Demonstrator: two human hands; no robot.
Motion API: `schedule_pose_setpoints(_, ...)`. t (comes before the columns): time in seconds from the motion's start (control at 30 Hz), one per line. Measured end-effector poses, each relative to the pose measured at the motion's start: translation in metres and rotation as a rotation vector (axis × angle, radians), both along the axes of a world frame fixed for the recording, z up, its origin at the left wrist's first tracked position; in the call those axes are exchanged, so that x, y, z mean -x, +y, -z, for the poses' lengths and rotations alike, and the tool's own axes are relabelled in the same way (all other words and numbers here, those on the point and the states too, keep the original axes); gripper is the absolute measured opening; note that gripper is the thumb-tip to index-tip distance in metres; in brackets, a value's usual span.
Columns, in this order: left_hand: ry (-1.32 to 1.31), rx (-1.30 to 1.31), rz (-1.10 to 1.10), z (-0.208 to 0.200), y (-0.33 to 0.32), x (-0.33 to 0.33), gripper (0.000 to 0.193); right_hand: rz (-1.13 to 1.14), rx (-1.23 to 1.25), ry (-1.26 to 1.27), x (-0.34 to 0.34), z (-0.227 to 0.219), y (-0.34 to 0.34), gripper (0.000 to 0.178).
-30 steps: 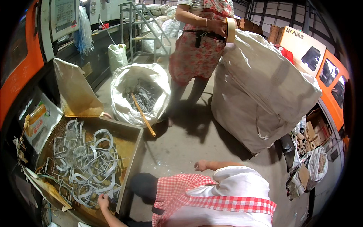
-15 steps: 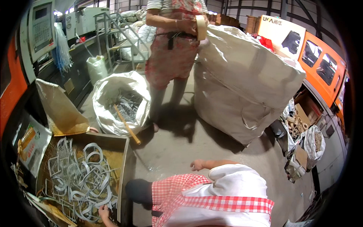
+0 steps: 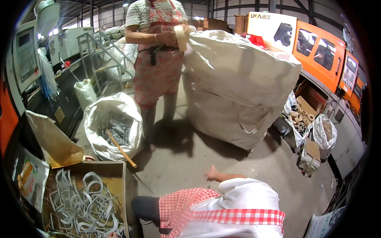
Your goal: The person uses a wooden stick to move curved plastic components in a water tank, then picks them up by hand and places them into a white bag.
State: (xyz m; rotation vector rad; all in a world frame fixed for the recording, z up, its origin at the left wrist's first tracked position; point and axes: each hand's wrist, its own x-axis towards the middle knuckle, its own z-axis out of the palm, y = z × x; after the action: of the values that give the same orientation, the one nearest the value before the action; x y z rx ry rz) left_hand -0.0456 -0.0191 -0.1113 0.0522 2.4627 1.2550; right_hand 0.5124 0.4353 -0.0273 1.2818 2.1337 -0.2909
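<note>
My right hand [image 3: 212, 173] hangs over the concrete floor in front of my red checked apron [image 3: 182, 206]. It is blurred, so how far its fingers are closed does not show, and no object is visible at it. Only a sliver of my left hand [image 3: 113, 235] shows at the lower edge, beside a metal bin [image 3: 124, 186]. Curled pale plastic strips [image 3: 85, 206] lie tangled in that bin, right by this hand. Its fingers are mostly out of the picture.
A co-worker in a patterned apron [image 3: 158, 75] stands ahead holding a beige tape roll [image 3: 180, 38]. Beside them is a huge white bulk bag [image 3: 238, 87]. A white sack [image 3: 93, 135] of grey scraps holds a wooden stick [image 3: 122, 148]. Small scrap bags [image 3: 325, 133] stand right, near orange machines [image 3: 317, 47].
The view has tilted up and turned right, so the surroundings sit lower and further left. My left hand has slid almost out of the picture; my right hand looks turned and blurred.
</note>
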Motion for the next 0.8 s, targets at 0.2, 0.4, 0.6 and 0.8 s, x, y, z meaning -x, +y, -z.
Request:
schedule_pose_setpoints(0.2,0.043,0.025,0.014,-0.003,0.006,-0.002,0.024,1.53,-0.981,0.8,-0.154,-0.032,0.078,0.064)
schedule_pose_setpoints(0.4,0.062,0.046,0.108,-0.003,0.042,-0.005,0.025,1.623,-0.941,2.012,-0.356,-0.209,0.077,0.085)
schedule_pose_setpoints(0.6,0.09,0.072,0.106,-0.014,0.035,-0.004,0.025,1.756,-1.249,1.752,-0.335,-0.3,0.062,0.074)
schedule_pose_setpoints(0.8,0.1,0.091,0.106,-0.017,0.027,-0.001,0.026,1.775,-1.215,1.673,-0.312,-0.267,0.073,0.061)
